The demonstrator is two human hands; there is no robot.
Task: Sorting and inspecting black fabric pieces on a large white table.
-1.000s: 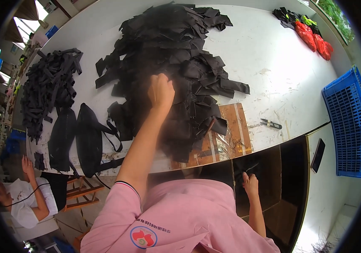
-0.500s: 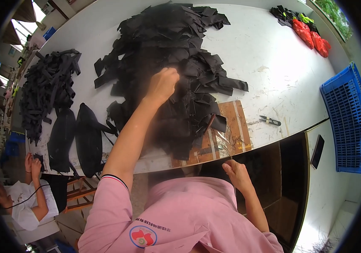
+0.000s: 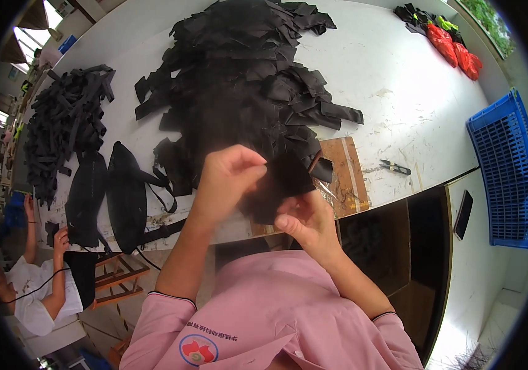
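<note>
A dark black fabric piece (image 3: 293,175) is held up in front of me, over the near edge of the table. My left hand (image 3: 230,182) pinches it at its left corner between thumb and fingertips. At the lower edge of the same piece is my right hand (image 3: 310,223), its fingers curled against the cloth and its thumb to the left. Just beyond both hands spreads a big heap of black fabric pieces (image 3: 230,80). A brown board (image 3: 345,169) with tape strips lies partly under the heap's near right side.
Thread snips (image 3: 395,167) lie right of the board. Narrow black strips (image 3: 69,126) are piled left, with black sewn pieces (image 3: 127,194) nearer. Red bags (image 3: 452,52) sit far right, a blue crate (image 3: 503,172) and a phone (image 3: 463,214) at right. A co-worker (image 3: 41,283) sits lower left.
My left hand has come back from the heap toward me with a black fabric piece. My right hand has risen from the table edge to meet it.
</note>
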